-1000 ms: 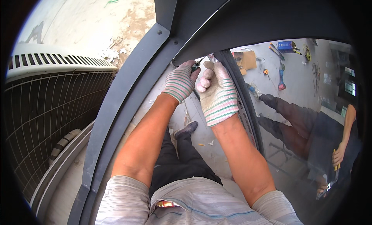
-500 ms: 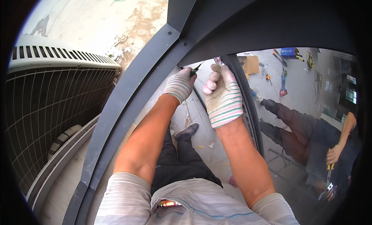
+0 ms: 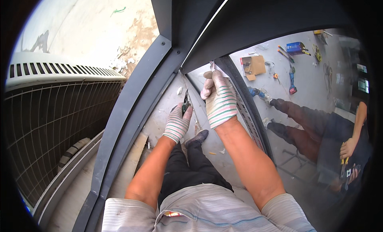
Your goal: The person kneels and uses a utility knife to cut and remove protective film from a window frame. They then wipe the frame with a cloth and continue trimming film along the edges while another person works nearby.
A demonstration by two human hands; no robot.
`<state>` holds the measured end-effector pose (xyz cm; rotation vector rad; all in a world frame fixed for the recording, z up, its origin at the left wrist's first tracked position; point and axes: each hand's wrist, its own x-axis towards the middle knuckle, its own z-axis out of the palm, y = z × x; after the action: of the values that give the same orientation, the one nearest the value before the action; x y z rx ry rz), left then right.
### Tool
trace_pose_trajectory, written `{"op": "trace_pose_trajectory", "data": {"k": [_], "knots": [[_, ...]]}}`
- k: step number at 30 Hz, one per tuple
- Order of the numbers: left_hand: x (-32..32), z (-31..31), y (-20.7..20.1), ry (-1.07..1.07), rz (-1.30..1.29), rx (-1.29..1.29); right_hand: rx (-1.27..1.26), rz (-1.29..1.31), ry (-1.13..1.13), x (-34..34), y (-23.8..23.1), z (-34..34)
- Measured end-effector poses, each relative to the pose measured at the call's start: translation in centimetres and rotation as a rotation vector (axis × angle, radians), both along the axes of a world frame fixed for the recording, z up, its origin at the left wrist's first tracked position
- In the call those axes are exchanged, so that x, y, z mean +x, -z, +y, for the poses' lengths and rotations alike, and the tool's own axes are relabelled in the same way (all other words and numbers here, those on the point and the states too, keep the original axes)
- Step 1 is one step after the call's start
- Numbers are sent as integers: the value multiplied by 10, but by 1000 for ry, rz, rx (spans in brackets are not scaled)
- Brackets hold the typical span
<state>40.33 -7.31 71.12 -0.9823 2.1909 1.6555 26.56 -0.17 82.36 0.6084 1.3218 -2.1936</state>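
We look down on two gloved hands at work on a dark grey metal frame (image 3: pixel 131 100), our landmark throughout. The left hand (image 3: pixel 176 124), in a striped knit glove, is curled closed around a small dark tool (image 3: pixel 186 103), whose tip points up along the frame's inner edge; we cannot tell what kind of tool it is. The right hand (image 3: pixel 220 97), higher and just to the right, is clenched with fingers pressed together, pinching a strip of pale protective film (image 3: pixel 215 68) that lies against the dark upright bar (image 3: pixel 243 100) of the frame. That bar carries a long narrow white label (image 3: pixel 246 120) running down its length, just right of the right wrist.

Left of the frame stands a white outdoor air-conditioner unit (image 3: pixel 56 108) with a wire grille. Beyond the frame, to the upper right, the pale floor (image 3: pixel 307 84) holds a brown cardboard box (image 3: pixel 253 66), open, a blue rectangular package (image 3: pixel 295 47) farther right, and a blue power drill (image 3: pixel 292 81) below that. A second person (image 3: pixel 319 132) in dark clothing crouches to the right of the frame, well apart from our hands, their own hand (image 3: pixel 348 147) bare. Below the hands, our dark shoe (image 3: pixel 197 137) rests on the concrete.
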Motion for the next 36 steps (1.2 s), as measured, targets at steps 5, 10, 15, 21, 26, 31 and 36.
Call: {"op": "trace_pose_trajectory", "data": {"k": [5, 10, 15, 21, 26, 31, 36], "knots": [[-3, 4, -10, -132, 116, 205, 150, 98, -103, 6, 7, 10], [-20, -3, -24, -199, 232, 266, 360, 179, -298, 6, 14, 22], [-28, -6, -38, -198, 237, 262, 611, 407, -496, 10, 23, 37], [-31, 6, -46, -219, 303, 313, 890, 568, -744, 22, 26, 72], [-11, 21, -68, -61, 251, 571, 1078, 551, -993, 58, 11, 122], [6, 49, -99, 284, 309, 724, 1038, 524, -1273, 124, 8, 184], [13, 83, -118, 235, 204, 856, 1081, 572, -1357, 149, -23, 200]]}}
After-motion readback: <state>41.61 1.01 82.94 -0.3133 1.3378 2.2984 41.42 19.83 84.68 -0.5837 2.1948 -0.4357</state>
